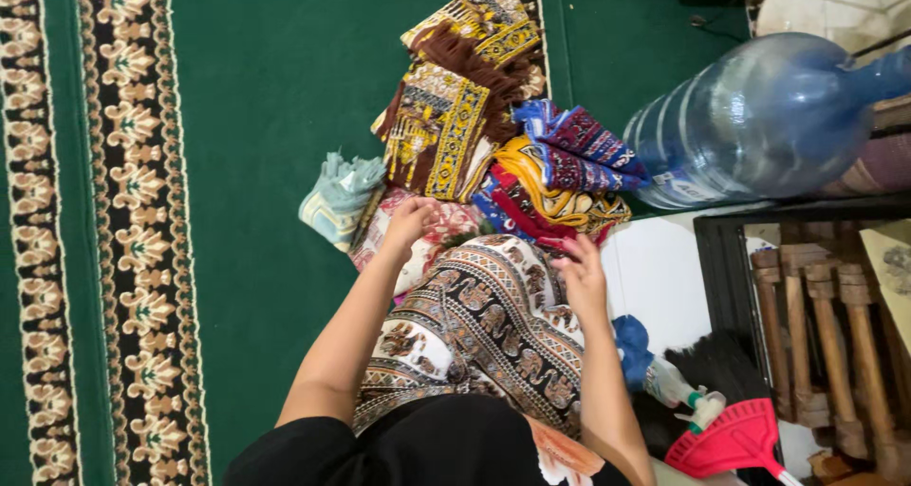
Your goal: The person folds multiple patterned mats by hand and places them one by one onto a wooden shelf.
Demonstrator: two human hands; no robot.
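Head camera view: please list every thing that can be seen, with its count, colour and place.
green carpet: one, green with a floral border band, covers the floor on the left
folded patterned cloths: a pile, count unclear, brown-yellow, blue-red, pink and pale teal, on the carpet at centre
water jug: one, clear blue, lying on its side, upper right
wooden spindles: several, brown, in a dark frame at right
dustpan: one, red, lower right
broom bristles: one bunch, black, above the dustpan
spray bottle: one, white, beside the bristles
left hand: on the pink cloth
right hand: at a red cloth edge
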